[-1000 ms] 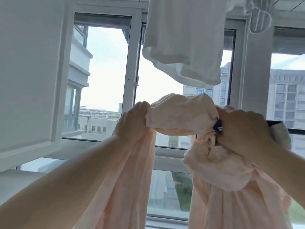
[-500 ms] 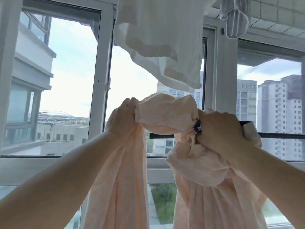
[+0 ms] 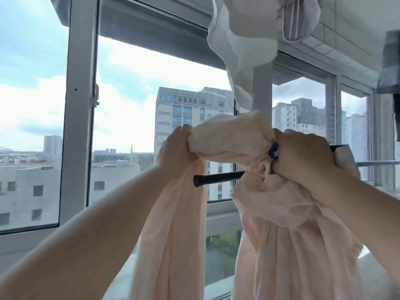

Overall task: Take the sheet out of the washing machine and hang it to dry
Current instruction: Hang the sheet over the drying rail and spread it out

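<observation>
A pale pink sheet is bunched into a thick roll held up in front of the window. My left hand grips the roll's left end, and a long fold hangs down below it. My right hand grips the right end, where more pink cloth drapes down. A black drying rod with a capped end pokes out just under the roll, between my hands. The rod's right part is hidden behind the cloth and my right hand. A small dark blue thing sits against my right fingers.
A white garment and a grey striped item hang from above, just over the sheet. Window frames and glass stand right behind the rod. A grey ledge runs below the window. A dark object sits at the right edge.
The view has swung right and upward; the white wall panel on the left is gone. The rod's black end now shows under the roll. Both hands keep their grip on the sheet.
</observation>
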